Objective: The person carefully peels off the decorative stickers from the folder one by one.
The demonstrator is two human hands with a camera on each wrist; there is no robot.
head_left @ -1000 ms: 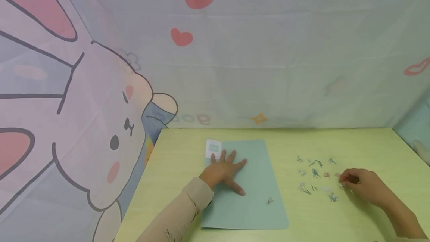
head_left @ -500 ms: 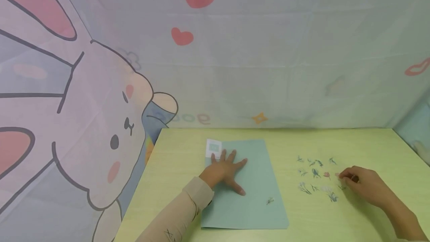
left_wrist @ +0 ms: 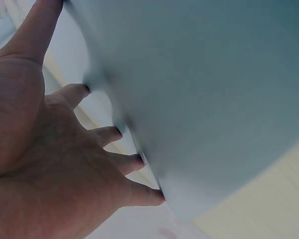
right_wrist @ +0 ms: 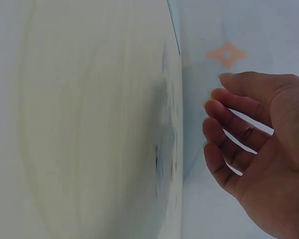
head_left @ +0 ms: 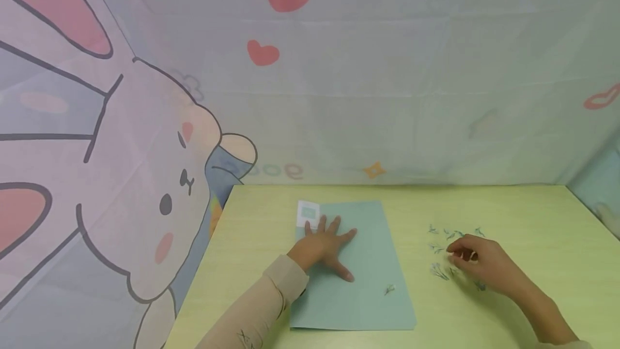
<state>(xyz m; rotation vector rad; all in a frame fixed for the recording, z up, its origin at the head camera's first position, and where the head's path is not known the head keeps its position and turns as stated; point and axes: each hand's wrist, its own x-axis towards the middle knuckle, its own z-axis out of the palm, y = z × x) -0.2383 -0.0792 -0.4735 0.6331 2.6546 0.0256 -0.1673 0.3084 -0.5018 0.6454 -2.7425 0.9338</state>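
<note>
My left hand (head_left: pixel 322 249) lies with fingers spread on a pale green sheet or folder (head_left: pixel 358 306). In the left wrist view, the fingertips (left_wrist: pixel 154 196) press on its surface. A small flower-shaped piece (head_left: pixel 389 289) lies on the sheet's lower right. Over the table's right side, my right hand (head_left: pixel 484 265) hovers among several small flower-shaped pieces (head_left: pixel 439 271), hiding some of them. Its fingers are loosely curled, thumb and index close together. The right wrist view shows nothing between the fingertips (right_wrist: pixel 214 107). Whether the pieces are stickers or dried flowers I cannot tell.
The yellow-green table (head_left: pixel 261 209) ends against a hanging cloth (head_left: pixel 387 96) with hearts and a star. A cloth with a large rabbit print (head_left: pixel 145 187) hangs at the left. A white label (head_left: pixel 308 213) sits at the sheet's upper left corner.
My right hand has moved left over the flower-shaped pieces, from their right edge to near their middle, and now covers the pink ones. The left hand and the sheet have stayed put.
</note>
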